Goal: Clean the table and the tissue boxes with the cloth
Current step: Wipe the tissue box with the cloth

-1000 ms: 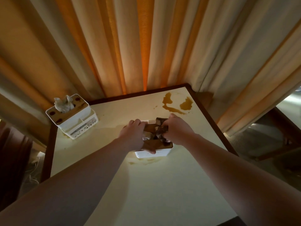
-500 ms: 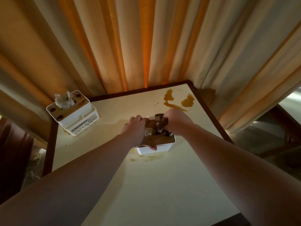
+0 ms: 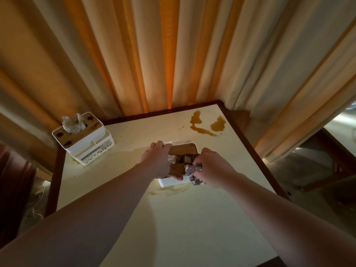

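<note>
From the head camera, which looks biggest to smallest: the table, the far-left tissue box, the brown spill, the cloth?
1. Table
2. Far-left tissue box
3. Brown spill; looks near the box's size, so unsure
4. Cloth, partly hidden by the right hand

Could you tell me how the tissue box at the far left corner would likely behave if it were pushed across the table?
The far tissue box looks like light plastic, so it would probably slide easily. The liquid by its base may make it slippery. Its tall shape might tip if pushed high.
</note>
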{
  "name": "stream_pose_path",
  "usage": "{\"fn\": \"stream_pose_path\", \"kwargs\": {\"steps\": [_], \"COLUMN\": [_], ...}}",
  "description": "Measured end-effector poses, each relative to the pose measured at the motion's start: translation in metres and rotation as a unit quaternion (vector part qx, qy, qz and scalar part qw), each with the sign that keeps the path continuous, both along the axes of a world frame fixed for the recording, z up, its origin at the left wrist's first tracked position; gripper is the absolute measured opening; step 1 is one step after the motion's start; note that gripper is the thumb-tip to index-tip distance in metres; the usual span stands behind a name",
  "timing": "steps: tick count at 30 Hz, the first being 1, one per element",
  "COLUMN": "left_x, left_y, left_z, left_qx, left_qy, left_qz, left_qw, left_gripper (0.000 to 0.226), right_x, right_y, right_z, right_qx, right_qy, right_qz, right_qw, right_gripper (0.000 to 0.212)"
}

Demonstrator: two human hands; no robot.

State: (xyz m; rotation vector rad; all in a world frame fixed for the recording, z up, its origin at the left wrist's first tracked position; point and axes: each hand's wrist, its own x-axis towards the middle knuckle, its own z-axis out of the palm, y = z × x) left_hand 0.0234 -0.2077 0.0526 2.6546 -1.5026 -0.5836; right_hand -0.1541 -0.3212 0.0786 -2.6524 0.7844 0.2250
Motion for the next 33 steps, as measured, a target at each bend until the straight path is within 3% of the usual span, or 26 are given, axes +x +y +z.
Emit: {"fn": "stream_pose_path", "kwargs": {"steps": [10, 18, 24, 33], "left_x": [0.004, 0.002, 0.001, 0.005], "left_y": [0.0, 0.001, 0.001, -0.001], "left_z": [-0.003, -0.004, -0.002, -0.008], "left_qx": [0.01, 0.006, 0.001, 0.004], "left_qy": [-0.027, -0.017, 0.009, -0.006], "left_qz": [-0.017, -0.008, -0.004, -0.011], "left_qw": [0.999, 1.0, 1.0, 1.0], "left_gripper": [0.14, 0.148, 0.15, 0.147], "right_x": [0.067, 0.035, 0.002, 0.059], "right_y": [-0.03, -0.021, -0.006, -0.034], "right_z": [0.001, 0.002, 0.0, -0.001], "right_qx": [-0.057, -0.014, 0.0, -0.02], "right_qy": [-0.046, -0.013, 0.013, -0.041], "right_qz": [-0.048, -0.006, 0.008, -0.042], "right_qw": [0.996, 1.0, 1.0, 0.998], "right_gripper": [0.02, 0.012, 0.018, 0.022]}}
